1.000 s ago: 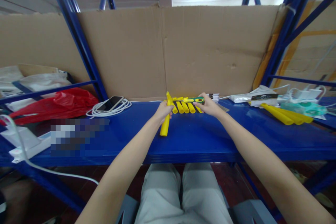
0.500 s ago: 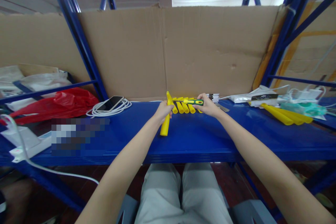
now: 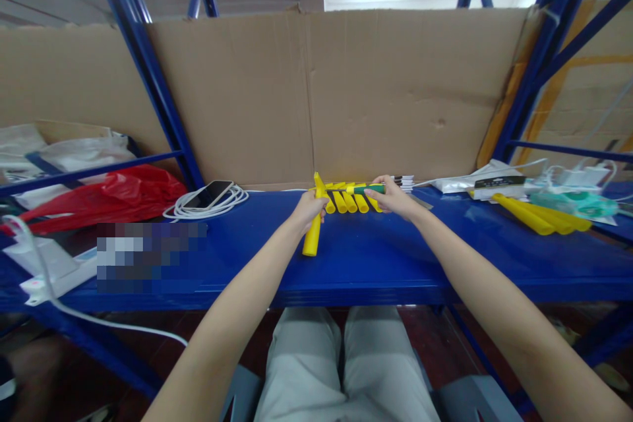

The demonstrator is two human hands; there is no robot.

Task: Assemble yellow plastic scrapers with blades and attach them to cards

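My left hand (image 3: 310,206) is closed around a yellow tubular piece (image 3: 312,241), whose lower end tilts toward me above the blue shelf. In my right hand (image 3: 390,197) is a screwdriver (image 3: 366,189) with a green and yellow handle. It lies level and points left, its shaft reaching the upper part of the yellow piece; where the tip meets it is too small to make out. Behind and between my hands, several more yellow tubes (image 3: 351,203) lie in a row on the shelf (image 3: 257,244).
A phone (image 3: 211,194) rests on a coiled white cable (image 3: 237,198) at the left, near a red plastic bag (image 3: 133,191) and a white power strip (image 3: 59,280). More yellow tubes (image 3: 529,214) and a green bag (image 3: 573,203) lie right. A cardboard sheet (image 3: 237,99) stands behind.
The screwdriver's handle has turned about its length in my right hand, showing more green now. My left hand and the yellow tubular piece stay almost in place.
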